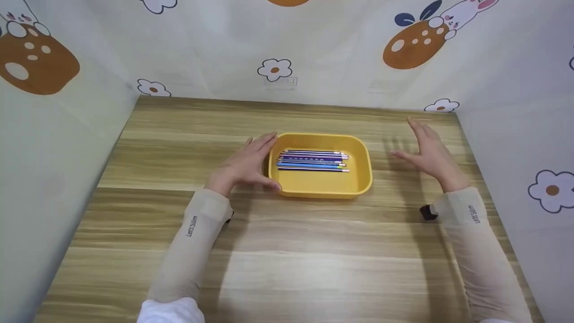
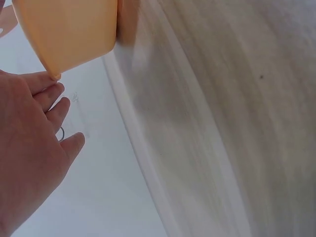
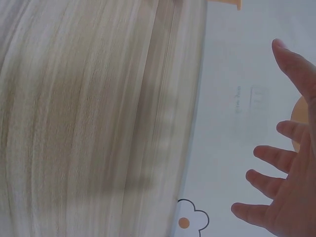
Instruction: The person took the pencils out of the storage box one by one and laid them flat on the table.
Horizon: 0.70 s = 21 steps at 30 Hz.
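Observation:
A yellow plastic box [image 1: 321, 194] with rounded corners stands on the wooden table. Several pencils [image 1: 311, 161], mostly dark blue and purple with one lighter blue, lie side by side in it, their white eraser ends to the right. My left hand [image 1: 249, 165] spans the box's left end, thumb at the near corner and fingers at the far one. In the left wrist view, fairly straight fingers touch the rim of the box [image 2: 74, 34]. To the right, apart from the box, my right hand [image 1: 432, 154] hovers with fingers spread, holding nothing.
The wooden table [image 1: 287, 251] is bounded at the back and both sides by pale sheeting [image 1: 215, 49] printed with flowers, rabbits and orange-brown shapes. Both forearms wear beige sleeves, with a small dark device [image 1: 428, 212] at the right wrist.

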### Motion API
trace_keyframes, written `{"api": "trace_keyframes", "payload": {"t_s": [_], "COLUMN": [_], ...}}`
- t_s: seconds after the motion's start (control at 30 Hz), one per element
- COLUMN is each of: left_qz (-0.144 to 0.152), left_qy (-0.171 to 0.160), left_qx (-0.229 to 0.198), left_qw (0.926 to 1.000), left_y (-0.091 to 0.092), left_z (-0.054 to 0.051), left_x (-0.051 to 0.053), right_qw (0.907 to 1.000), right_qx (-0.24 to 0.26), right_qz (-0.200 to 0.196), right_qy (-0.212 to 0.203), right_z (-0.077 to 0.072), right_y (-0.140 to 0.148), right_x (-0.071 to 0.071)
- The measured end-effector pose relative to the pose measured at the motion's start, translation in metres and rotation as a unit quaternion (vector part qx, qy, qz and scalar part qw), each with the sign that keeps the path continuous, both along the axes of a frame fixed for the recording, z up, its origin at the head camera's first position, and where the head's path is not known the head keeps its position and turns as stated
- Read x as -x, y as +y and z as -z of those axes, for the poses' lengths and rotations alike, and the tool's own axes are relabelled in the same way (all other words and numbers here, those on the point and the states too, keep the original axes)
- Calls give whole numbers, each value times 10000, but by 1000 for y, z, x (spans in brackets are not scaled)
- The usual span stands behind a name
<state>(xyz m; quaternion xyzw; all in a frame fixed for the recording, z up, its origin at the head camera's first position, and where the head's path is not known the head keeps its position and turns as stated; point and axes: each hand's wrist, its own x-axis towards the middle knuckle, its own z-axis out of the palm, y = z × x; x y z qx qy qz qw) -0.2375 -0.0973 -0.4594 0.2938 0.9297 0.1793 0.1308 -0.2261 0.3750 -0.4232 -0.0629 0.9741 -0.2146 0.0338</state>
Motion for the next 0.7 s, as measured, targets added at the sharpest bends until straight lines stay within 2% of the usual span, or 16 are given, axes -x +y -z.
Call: {"api": "trace_keyframes", "payload": {"t_s": [0.43,0.7], "left_qz": [-112,-64], "left_qy": [-88,-88], "left_qx": [102,121], "left_qw": [9998,9999], "left_y": [2,2], "left_z": [-2,-4], "left_x": [-1,0], "right_qw": [10000,9997], "right_qx": [61,165], "right_qz": [0,-131], "right_qy": [25,116], "right_z": [-2,-3], "right_y": [-7,-14], "right_x": [1,4]}}
